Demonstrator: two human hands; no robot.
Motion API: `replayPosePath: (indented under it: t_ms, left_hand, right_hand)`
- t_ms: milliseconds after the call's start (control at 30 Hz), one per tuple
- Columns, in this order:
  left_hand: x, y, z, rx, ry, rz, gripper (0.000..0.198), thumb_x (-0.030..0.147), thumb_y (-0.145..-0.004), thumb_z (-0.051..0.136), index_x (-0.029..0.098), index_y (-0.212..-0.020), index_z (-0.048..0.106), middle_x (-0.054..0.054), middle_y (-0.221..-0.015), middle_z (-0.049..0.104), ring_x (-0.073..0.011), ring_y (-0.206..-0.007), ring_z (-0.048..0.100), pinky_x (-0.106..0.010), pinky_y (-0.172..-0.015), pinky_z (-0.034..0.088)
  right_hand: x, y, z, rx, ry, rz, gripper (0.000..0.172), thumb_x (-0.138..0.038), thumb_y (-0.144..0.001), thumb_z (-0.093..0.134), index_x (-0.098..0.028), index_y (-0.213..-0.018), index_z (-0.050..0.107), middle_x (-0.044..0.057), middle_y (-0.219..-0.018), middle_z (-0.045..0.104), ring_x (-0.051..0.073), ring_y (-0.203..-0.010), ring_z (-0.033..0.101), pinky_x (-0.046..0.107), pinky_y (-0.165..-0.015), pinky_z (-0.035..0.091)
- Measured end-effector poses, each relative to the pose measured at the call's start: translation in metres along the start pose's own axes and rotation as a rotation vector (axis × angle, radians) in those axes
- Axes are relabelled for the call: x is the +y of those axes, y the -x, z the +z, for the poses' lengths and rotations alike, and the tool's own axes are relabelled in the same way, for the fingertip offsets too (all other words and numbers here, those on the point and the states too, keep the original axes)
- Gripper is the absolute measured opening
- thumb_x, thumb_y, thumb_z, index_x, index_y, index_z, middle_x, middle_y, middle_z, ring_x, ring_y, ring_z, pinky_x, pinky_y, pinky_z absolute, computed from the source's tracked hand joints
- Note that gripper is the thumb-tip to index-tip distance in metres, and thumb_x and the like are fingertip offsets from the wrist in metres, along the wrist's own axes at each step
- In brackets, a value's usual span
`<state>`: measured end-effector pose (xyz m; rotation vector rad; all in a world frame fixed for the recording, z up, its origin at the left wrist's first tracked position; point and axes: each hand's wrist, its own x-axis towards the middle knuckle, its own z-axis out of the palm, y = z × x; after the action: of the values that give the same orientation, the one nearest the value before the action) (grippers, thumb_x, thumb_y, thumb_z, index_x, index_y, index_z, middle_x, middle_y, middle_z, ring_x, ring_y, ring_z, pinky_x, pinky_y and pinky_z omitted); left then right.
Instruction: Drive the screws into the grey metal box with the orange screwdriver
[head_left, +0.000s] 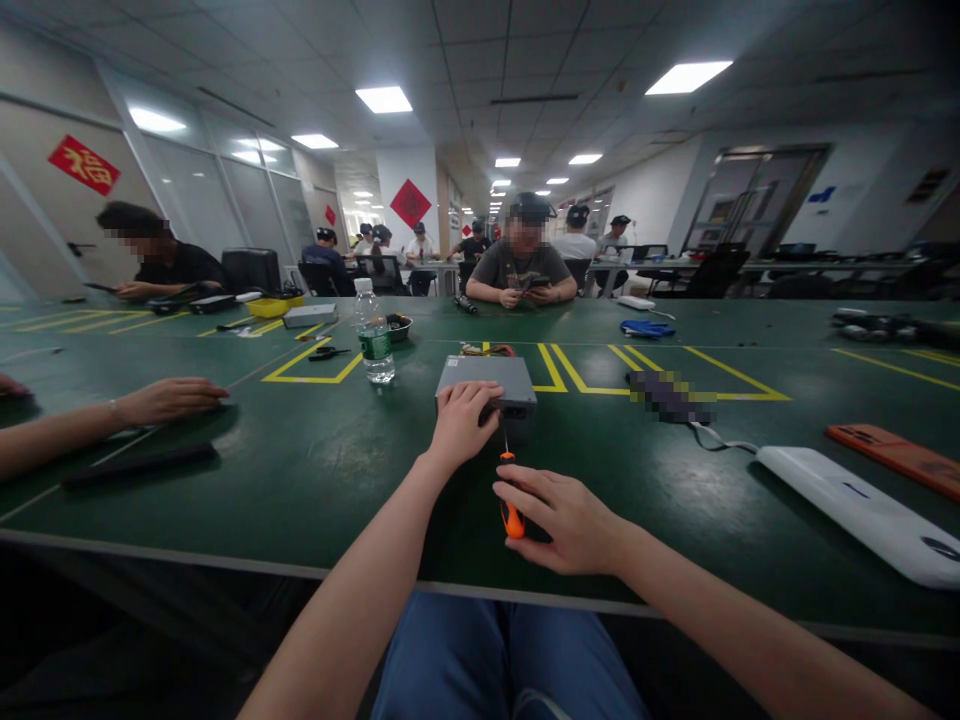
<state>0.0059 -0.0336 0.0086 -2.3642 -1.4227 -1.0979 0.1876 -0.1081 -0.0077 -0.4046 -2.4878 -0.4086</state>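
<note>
A grey metal power supply (502,374) sits on the green table in front of me, with a bundle of coloured wires at its far side. My left hand (466,412) grips its near left part, fingers over the top and thumb at the front face. In my right hand (559,508) is a screwdriver (513,520) with an orange and black handle, held between thumb and fingers. Its thin shaft points away from me at the front face of the power supply, near the socket. Whether the tip touches a screw is too small to tell.
A water bottle (375,335) stands left of the power supply, before a small dark bowl (399,326). Rightward lie a white power bank (855,510) with a cable and an orange phone (896,455). Another person's hand (171,400) rests at left. A person (523,260) sits opposite.
</note>
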Motion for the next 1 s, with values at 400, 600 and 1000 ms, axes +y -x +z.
replayPosePath:
  t_ms: [400, 600, 1000]
  left_hand:
    - [0.001, -0.001, 0.003, 0.0, -0.005, -0.017, 0.031, 0.021, -0.08, 0.051, 0.03, -0.109, 0.054, 0.002, -0.117, 0.058, -0.0179, -0.111, 0.046, -0.037, -0.095, 0.027]
    - [0.002, -0.001, 0.002, 0.01, 0.003, -0.021, 0.03, 0.021, -0.079, 0.052, 0.029, -0.108, 0.055, 0.002, -0.117, 0.059, -0.0181, -0.111, 0.046, -0.037, -0.095, 0.026]
    - [0.001, 0.0, 0.002, 0.008, -0.017, -0.006, 0.03, 0.022, -0.08, 0.05, 0.029, -0.109, 0.054, 0.002, -0.118, 0.057, -0.018, -0.11, 0.046, -0.036, -0.093, 0.027]
  right_hand:
    - [0.016, 0.013, 0.003, -0.108, 0.049, -0.08, 0.039, -0.044, -0.084, 0.05, -0.012, -0.106, 0.053, 0.019, -0.113, 0.054, 0.021, -0.091, 0.059, 0.032, -0.075, 0.05]
    - [0.014, 0.009, 0.0, -0.01, 0.112, -0.093, 0.04, -0.045, -0.084, 0.05, -0.014, -0.109, 0.053, 0.018, -0.11, 0.055, 0.022, -0.091, 0.059, 0.032, -0.075, 0.05]
    - [0.011, 0.008, 0.001, -0.005, 0.064, -0.063, 0.039, -0.038, -0.084, 0.049, -0.015, -0.115, 0.048, 0.019, -0.117, 0.051, 0.024, -0.097, 0.057, 0.036, -0.077, 0.049]
